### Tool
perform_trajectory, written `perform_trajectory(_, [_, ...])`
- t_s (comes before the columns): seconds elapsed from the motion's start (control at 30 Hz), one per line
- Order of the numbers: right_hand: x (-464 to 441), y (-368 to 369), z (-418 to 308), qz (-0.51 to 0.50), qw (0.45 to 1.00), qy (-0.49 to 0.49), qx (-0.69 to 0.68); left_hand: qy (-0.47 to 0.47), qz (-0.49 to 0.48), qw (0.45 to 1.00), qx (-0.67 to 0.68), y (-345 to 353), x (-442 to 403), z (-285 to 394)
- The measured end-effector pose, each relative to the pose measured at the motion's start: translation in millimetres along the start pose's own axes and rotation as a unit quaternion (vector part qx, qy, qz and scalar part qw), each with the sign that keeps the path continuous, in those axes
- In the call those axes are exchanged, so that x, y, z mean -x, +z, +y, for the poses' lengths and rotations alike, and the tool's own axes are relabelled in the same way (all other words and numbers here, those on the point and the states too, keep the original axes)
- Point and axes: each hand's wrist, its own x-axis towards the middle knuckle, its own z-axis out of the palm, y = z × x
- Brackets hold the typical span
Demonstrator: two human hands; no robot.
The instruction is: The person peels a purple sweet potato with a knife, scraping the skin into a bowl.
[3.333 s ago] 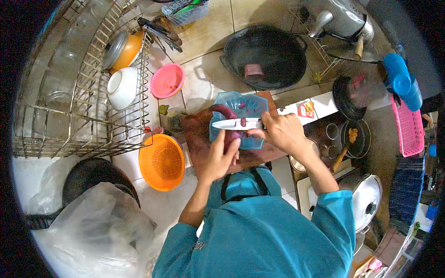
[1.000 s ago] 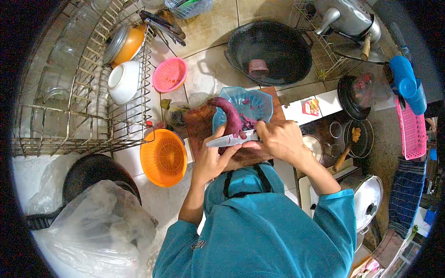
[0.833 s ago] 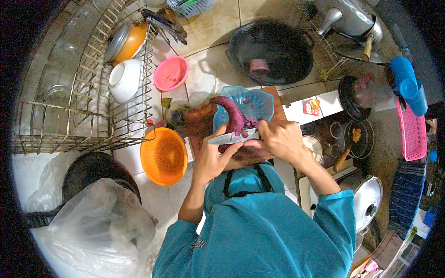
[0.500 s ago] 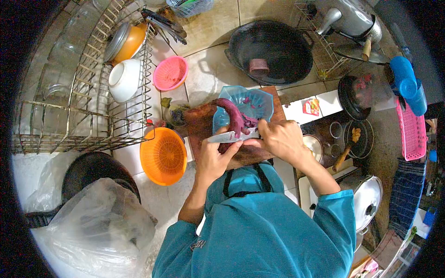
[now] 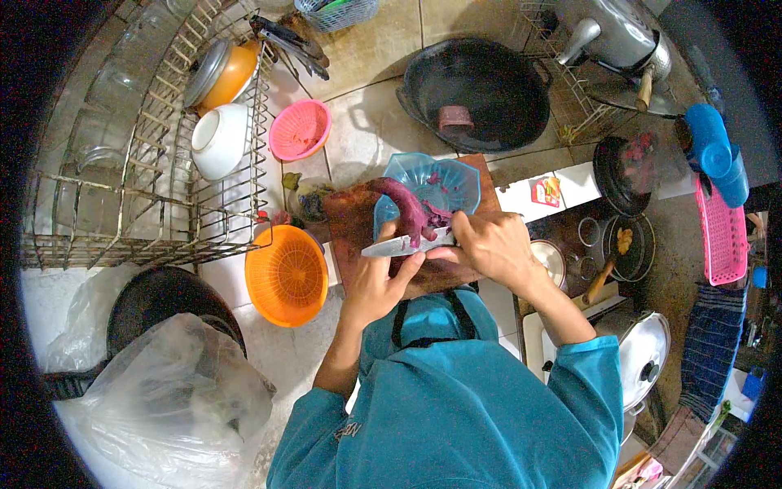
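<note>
Purple, curved and thick, the root point(image 5: 401, 202) slanted over the left part of the blue bowl point(image 5: 460, 181), its lower end in the grip of the left hand point(image 5: 373, 285). The right hand point(image 5: 495, 244) was closed around the handle of the knife point(image 5: 395, 247), whose blade lay across the root near that end. Purple scraps point(image 5: 437, 217) (small, ragged ones) sat in the bowl, which rested on the wooden board point(image 5: 350, 220). The orange basket point(image 5: 285, 281) stood left of the board, and the wok point(image 5: 493, 85) beyond it.
</note>
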Motion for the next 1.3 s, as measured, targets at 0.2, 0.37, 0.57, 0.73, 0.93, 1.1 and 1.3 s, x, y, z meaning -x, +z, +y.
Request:
perform_trajectory(0.2, [-2.3,-10.2,-2.0,-0.008,1.0,-0.01,0.003,-0.156,-0.129,0.955,0.216,-10.4,2.8,1.6])
perform_trajectory(0.37, [-1.8,-12.0,-1.1,0.004,1.0,-0.008,0.013,-0.084,-0.095,0.981,0.147,-10.6,-3.7,0.9])
perform_trajectory(0.57, [-1.6,-15.2,-1.4,-0.021,1.0,-0.006,0.014,-0.082,-0.099,0.982,0.135,-17.0,-16.3,16.7])
perform_trajectory(0.73, [0.6,-10.0,-1.7,-0.012,1.0,0.007,0.017,-0.075,-0.065,0.987,0.123,-9.1,-12.8,7.9])
perform_trajectory(0.93, [0.1,-10.4,-3.4,-0.023,0.999,0.026,0.023,-0.027,-0.03,0.999,0.027,-5.4,-11.5,4.0])
perform_trajectory(1.1, [-0.9,-9.7,-4.8,-0.005,0.999,0.035,0.014,-0.018,-0.011,0.999,-0.035,-2.7,-10.2,2.5])
perform_trajectory(1.3, [1.1,-7.9,0.1,0.007,1.0,0.025,0.009,-0.019,-0.02,0.999,-0.034,-4.6,-7.7,3.5])
